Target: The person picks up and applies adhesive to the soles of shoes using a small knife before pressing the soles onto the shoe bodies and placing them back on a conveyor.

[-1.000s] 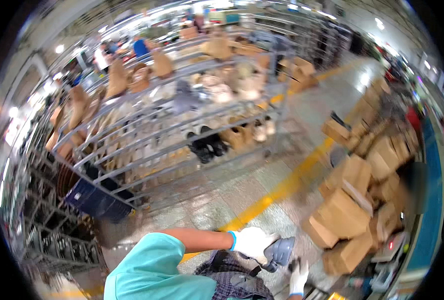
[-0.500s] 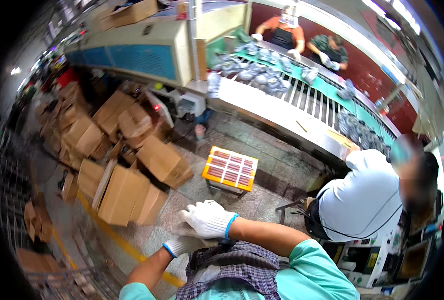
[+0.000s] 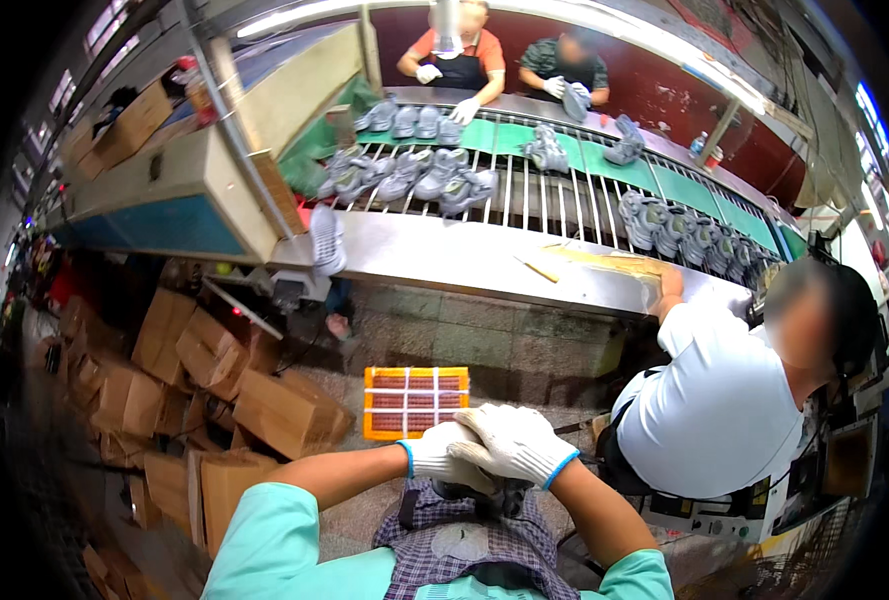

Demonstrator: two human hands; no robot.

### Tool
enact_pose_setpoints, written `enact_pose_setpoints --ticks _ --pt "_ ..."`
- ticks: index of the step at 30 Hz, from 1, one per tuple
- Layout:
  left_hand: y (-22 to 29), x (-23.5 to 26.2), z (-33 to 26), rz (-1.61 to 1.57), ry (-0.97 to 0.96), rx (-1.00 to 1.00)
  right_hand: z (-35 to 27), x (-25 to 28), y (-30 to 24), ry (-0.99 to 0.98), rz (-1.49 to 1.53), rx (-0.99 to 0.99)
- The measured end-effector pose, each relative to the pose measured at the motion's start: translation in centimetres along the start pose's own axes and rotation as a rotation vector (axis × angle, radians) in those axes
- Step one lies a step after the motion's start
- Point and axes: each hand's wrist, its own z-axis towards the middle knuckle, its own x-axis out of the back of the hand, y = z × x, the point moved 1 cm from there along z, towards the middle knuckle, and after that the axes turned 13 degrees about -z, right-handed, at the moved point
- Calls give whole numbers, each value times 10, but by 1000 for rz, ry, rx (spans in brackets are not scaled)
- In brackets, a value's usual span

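Both of my hands wear white knit gloves with blue cuffs and are held together in front of my waist. My right hand (image 3: pixel 520 441) lies over my left hand (image 3: pixel 442 457), its fingers bent round the left glove. The fingers of my left hand are tucked under and hidden. No separate object shows between the hands. Just beyond them is a low stool with an orange-yellow rim and a red slatted top (image 3: pixel 414 402) crossed by white strips. Below the hands hangs a purple checked apron (image 3: pixel 459 530).
Ahead runs a metal bench (image 3: pixel 434 258) beside a roller conveyor carrying several grey shoes (image 3: pixel 424 178). One shoe (image 3: pixel 327 240) stands on the bench's left end. Two gloved workers stand across the conveyor. A person in white (image 3: pixel 714 390) is close on my right. Cardboard boxes (image 3: pixel 284 412) are piled at left.
My view has swung, bringing the conveyor closer to the middle. My hands stay together, the right still over the left. Across the conveyor, the worker in the patterned shirt now holds a shoe up.
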Motion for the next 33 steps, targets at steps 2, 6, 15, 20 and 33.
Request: enact_pose_setpoints --ticks 2,6,15,20,33 --pt "3 23 51 -39 -200 79 -2 8 41 5 3 -41" --pt "4 49 134 -6 -232 -41 -1 32 112 -93 4 -135" --pt "46 174 230 -74 -217 403 39 63 260 441 450 -150" --pt "-47 219 235 -756 -100 381 71 30 316 664 1402 -344" --pt "-210 351 252 -887 -90 520 213 -148 255 847 2224 -137"
